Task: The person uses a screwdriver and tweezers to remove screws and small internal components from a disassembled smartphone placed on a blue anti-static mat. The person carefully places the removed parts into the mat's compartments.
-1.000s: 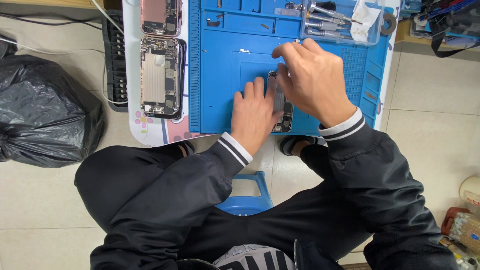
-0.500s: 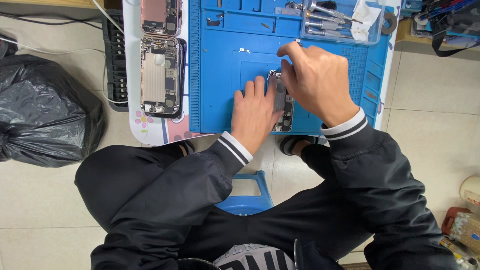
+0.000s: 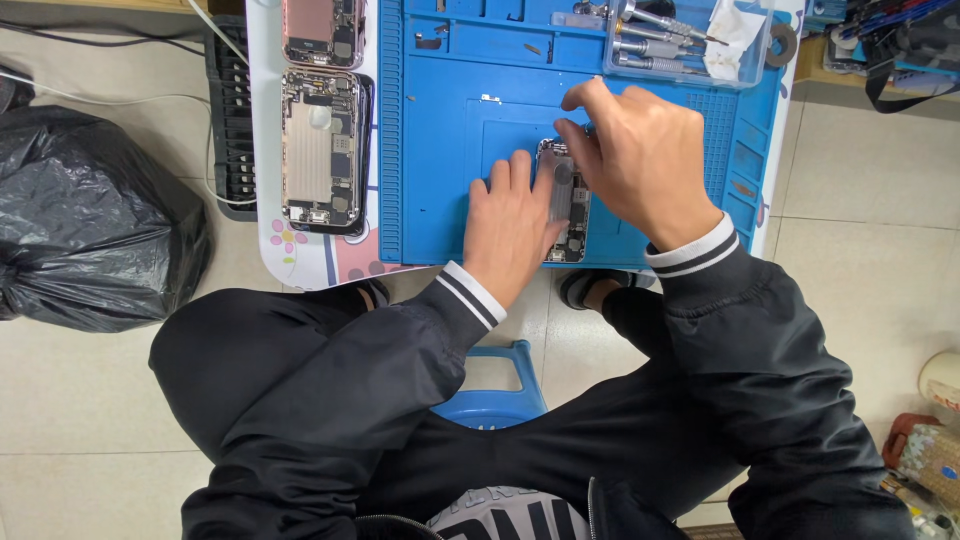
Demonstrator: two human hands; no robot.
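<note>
The phone lies on the blue mat, long axis pointing away from the body, left hand flat beside it, right hand fingers curled over its top; grip hidden.

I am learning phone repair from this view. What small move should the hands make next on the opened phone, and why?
Probably keep the left hand pressing flat on the opened phone while the right hand works its fingertips gently at the phone's upper part. Both hands already rest on it on the blue mat, and the phone lies near the mat's front edge, so steadying it seems wise. What the fingertips grip is hidden.
</note>
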